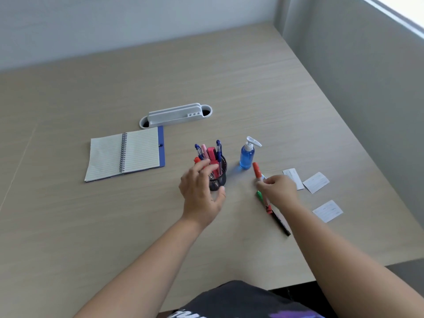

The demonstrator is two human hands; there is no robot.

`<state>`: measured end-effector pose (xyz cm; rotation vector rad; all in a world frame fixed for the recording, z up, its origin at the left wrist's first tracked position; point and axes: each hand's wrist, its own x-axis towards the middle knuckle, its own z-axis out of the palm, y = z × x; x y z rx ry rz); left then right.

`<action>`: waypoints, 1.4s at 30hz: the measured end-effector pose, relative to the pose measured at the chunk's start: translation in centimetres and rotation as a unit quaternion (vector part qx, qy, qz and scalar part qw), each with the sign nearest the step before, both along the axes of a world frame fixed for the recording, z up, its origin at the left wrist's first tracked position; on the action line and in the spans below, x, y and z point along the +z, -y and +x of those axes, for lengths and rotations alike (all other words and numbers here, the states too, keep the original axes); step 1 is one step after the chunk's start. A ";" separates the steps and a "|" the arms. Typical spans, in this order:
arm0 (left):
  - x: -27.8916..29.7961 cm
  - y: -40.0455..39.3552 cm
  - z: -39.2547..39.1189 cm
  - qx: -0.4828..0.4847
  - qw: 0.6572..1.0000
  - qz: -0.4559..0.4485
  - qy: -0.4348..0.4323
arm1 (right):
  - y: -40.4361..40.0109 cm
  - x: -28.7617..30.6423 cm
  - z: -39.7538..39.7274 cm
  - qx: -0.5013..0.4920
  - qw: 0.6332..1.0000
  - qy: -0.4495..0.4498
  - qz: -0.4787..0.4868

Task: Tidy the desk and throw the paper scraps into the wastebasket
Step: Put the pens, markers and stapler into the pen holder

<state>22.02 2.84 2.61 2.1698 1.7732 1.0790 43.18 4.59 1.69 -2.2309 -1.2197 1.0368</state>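
Note:
A dark mesh pen cup (218,177) stands mid-desk, filled with blue pens and pink and red markers. My left hand (200,191) wraps around its near side. My right hand (278,190) pinches a red marker (257,170), tip raised toward the bottle. Under that hand lie a green marker (259,195) and a black pen (280,222) on the desk. Three white paper scraps lie to the right: one (293,177) beside my fingers, one (316,182) further right, one (327,211) nearer me. No wastebasket shows.
An open spiral notebook (128,154) lies at the left. A white cable-slot organiser (175,115) sits behind it. A blue pump bottle (247,154) stands right of the cup. A grey partition (355,76) borders the desk's right side.

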 end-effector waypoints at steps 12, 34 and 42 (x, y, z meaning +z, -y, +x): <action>-3.9 2.4 9.3 -0.244 0.935 -0.160 -0.200 | 3.3 2.5 6.6 -0.083 0.996 -0.028 -0.013; 5.2 0.5 -2.2 -0.177 0.961 -0.214 -0.022 | 1.5 7.4 0.9 -0.001 0.973 -0.160 0.166; 8.0 -3.0 -5.5 0.028 0.985 -0.168 0.041 | -2.3 7.7 -5.8 0.107 0.963 -0.125 0.212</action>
